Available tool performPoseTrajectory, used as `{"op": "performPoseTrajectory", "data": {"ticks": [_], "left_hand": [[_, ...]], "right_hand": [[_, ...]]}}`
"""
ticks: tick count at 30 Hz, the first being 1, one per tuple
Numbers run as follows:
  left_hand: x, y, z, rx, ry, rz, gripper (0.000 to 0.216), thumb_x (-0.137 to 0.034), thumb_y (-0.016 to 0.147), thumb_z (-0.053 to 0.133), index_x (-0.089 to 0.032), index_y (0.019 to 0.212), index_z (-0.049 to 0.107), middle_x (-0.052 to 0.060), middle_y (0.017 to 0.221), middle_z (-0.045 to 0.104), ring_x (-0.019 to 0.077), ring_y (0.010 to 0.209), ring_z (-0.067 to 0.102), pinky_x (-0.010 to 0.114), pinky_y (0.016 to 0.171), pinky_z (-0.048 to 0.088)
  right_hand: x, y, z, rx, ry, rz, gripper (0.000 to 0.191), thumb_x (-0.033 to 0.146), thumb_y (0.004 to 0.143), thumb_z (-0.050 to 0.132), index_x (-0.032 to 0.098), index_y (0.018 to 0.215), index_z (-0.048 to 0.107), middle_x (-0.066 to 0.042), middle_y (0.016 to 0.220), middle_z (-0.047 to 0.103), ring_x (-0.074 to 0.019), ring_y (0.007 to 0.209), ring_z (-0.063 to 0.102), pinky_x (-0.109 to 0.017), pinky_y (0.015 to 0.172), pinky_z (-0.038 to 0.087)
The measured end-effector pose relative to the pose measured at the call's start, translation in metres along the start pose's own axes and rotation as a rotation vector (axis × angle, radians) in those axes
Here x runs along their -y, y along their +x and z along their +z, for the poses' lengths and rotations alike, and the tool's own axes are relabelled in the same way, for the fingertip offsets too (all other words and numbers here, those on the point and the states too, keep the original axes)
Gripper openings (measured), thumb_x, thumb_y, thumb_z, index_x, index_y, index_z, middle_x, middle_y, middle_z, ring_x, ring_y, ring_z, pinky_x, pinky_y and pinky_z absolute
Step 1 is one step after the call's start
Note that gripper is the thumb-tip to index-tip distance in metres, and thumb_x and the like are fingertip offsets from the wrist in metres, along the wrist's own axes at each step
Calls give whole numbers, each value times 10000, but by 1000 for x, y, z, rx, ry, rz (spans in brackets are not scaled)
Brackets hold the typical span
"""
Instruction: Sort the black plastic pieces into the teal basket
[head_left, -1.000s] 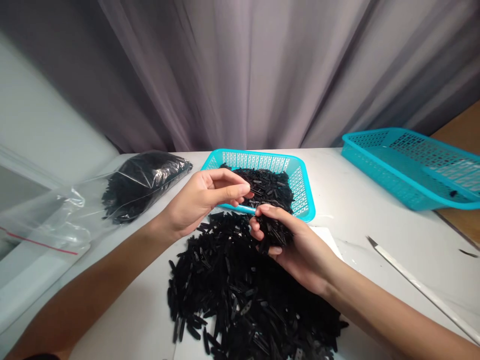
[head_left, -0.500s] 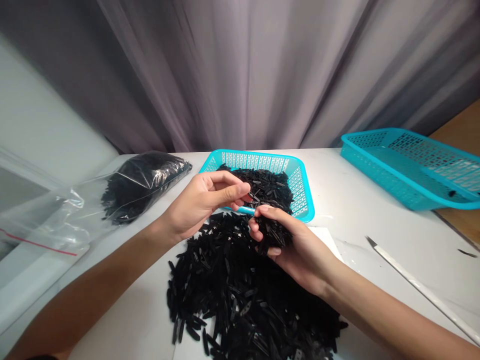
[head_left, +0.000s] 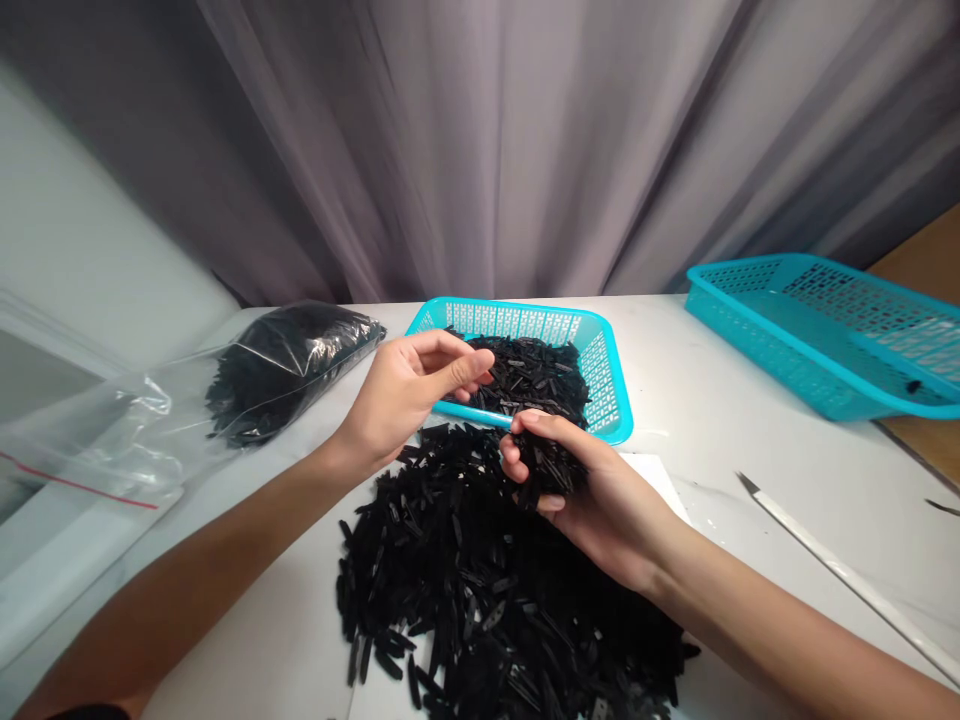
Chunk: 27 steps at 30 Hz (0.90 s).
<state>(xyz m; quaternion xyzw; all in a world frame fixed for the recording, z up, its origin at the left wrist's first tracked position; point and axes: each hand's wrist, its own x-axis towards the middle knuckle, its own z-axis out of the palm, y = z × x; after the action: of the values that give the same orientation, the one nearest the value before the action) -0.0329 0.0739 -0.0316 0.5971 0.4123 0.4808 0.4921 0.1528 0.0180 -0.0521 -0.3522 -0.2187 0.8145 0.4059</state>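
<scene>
A big heap of small black plastic strips (head_left: 487, 590) lies on the white table (head_left: 697, 400) in front of me. My right hand (head_left: 592, 490) is cupped above the heap, closed round a handful of the black strips (head_left: 551, 465). My left hand (head_left: 409, 395) hovers just to its left, over the near edge of a small turquoise basket (head_left: 604, 370) that holds more black strips. Its thumb and fingers are curled together in a pinch; whether a strip sits between them I cannot make out.
A clear zip bag (head_left: 285, 365) full of black strips lies at the left, with an empty clear bag (head_left: 82, 440) beside it. A larger turquoise basket (head_left: 825, 330) stands at the right. A long white blade-like strip (head_left: 832, 570) lies near the right edge. Grey curtain behind.
My left hand's fingertips have drawn back slightly to the left, away from the right hand. The right hand and its handful have hardly moved.
</scene>
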Motion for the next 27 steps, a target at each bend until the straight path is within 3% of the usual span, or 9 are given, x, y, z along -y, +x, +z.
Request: {"op": "performPoseTrajectory", "data": {"ticks": [2, 4, 7, 9, 12, 15, 19, 23, 27], "left_hand": [[4, 3, -2, -127, 220, 132, 269, -366, 803, 794, -177, 979, 722, 36, 920, 735, 134, 823, 662, 207, 693, 510], [1, 1, -3, -133, 397, 220, 325, -369, 850, 745, -191, 1116, 690, 49, 1031, 724, 154, 918, 659, 224, 735, 508], [-16, -11, 1, 169, 538, 306, 199, -368, 881, 709, -189, 968, 707, 16, 905, 719, 136, 836, 644, 228, 731, 481], [-26, -22, 6, 394, 630, 375, 287, -396, 787, 802, -174, 936, 698, 8, 852, 712, 147, 809, 631, 249, 745, 470], [-28, -32, 11, 548, 760, 454, 269, -331, 805, 789, -147, 972, 687, 41, 908, 708, 172, 843, 635, 279, 767, 462], [-22, -34, 14, 527, 771, 507, 142, -185, 870, 699, -135, 1003, 690, 56, 931, 723, 167, 856, 658, 272, 791, 474], [-20, -33, 15, 450, 708, 514, 104, -172, 866, 700, -132, 959, 725, 37, 833, 740, 144, 760, 672, 254, 752, 500], [-21, -33, 17, 398, 651, 433, 99, -174, 837, 738, -142, 930, 751, 25, 821, 759, 128, 712, 681, 237, 698, 519], [-22, -32, 19, 350, 561, 298, 53, -218, 835, 754, -174, 862, 766, 20, 857, 783, 147, 752, 718, 246, 725, 551]], "right_hand": [[0, 0, 0, -4, 8, 2, 155, 301, 867, 692, 158, 823, 649, -15, 725, 627, -84, 620, 526, -164, 425, 247], [0, 0, 1, -16, 22, -2, 158, 304, 856, 704, 156, 823, 661, -20, 726, 633, -87, 621, 533, -163, 423, 248], [1, 0, 2, -42, 72, -20, 160, 303, 832, 731, 151, 807, 687, -17, 720, 639, -86, 612, 540, -162, 427, 271], [1, 0, 3, -65, 122, -34, 146, 284, 798, 763, 156, 776, 697, -3, 696, 636, -82, 595, 537, -163, 423, 286], [2, 1, 2, -92, 199, -31, 116, 234, 748, 801, 166, 749, 707, 12, 690, 643, -81, 585, 547, -160, 403, 290], [3, 1, 2, -76, 240, -25, 107, 213, 751, 797, 152, 741, 709, 6, 690, 650, -81, 579, 560, -153, 393, 301], [4, 1, 3, -67, 229, -48, 107, 209, 767, 779, 140, 736, 704, 1, 675, 640, -83, 583, 561, -153, 422, 359], [5, 2, 3, -127, 206, -56, 101, 210, 748, 791, 158, 739, 704, 1, 706, 645, -95, 623, 574, -176, 485, 416], [5, 2, 1, -119, 193, -64, 133, 235, 739, 800, 149, 738, 699, -6, 687, 633, -79, 568, 522, -164, 424, 332]]}}
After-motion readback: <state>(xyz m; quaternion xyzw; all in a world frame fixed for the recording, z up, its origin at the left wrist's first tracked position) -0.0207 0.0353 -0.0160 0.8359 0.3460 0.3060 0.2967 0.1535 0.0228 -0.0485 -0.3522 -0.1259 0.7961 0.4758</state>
